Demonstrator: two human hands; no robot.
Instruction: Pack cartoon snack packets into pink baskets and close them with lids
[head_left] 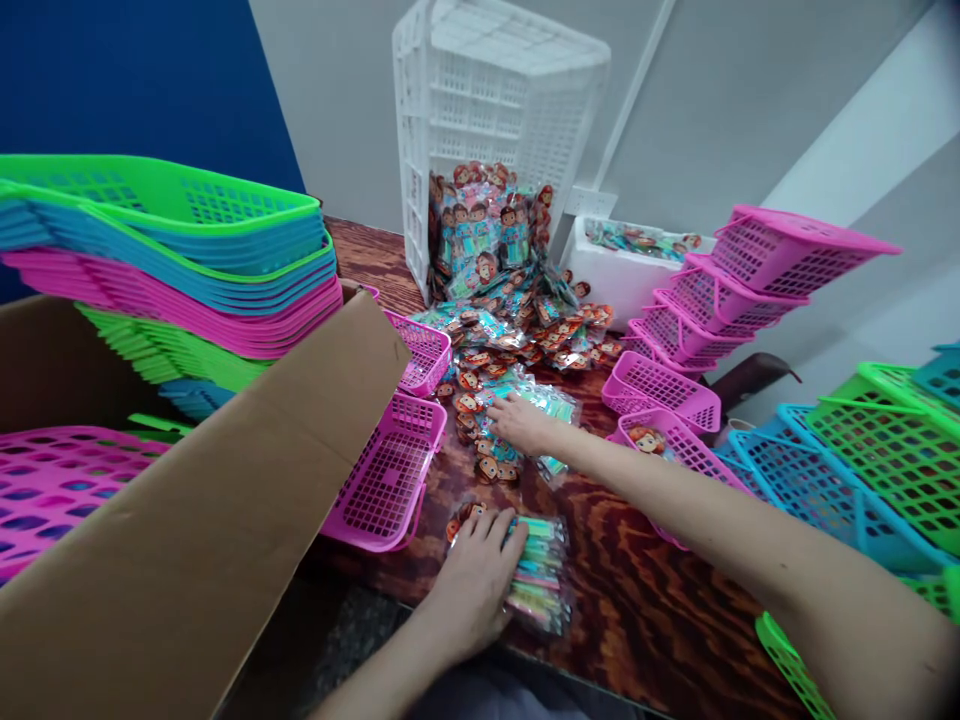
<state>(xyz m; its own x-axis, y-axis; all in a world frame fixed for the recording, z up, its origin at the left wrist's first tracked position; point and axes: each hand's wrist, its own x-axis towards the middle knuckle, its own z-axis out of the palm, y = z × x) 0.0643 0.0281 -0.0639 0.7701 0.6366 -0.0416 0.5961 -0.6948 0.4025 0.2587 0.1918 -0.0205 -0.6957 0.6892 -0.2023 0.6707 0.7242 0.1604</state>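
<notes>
1. The left hand (480, 560) lies palm down over a near stack of packets (541, 575), its fingers a little apart and bent over the top; the thumb is hidden, so I cannot make out whether it grips the stack or only rests there.
2. The near stack sits by the front edge of the table (637, 610), the clear-bagged packets overlapping in a row, with a printed cartoon head showing beside the fingers.
3. The right hand (519, 424) reaches in from the right, farther from the edge, its fingertips on a middle group of packets (551, 402); whether they pinch one, I cannot make out.
4. Behind that group, a large heap of packets (495, 325) spills from a white crate (415, 150) standing on its side.
5. Left of the hands stands a pink basket (386, 475), partly covered by the flap of a cardboard box (247, 490).
6. Above the box rises a nested stack of green, blue and pink baskets (247, 270).
7. Beyond the right forearm, another pink basket (684, 437) holds at least one packet.
8. Farther right are a blue basket (814, 485) and a green basket (889, 440).
</notes>
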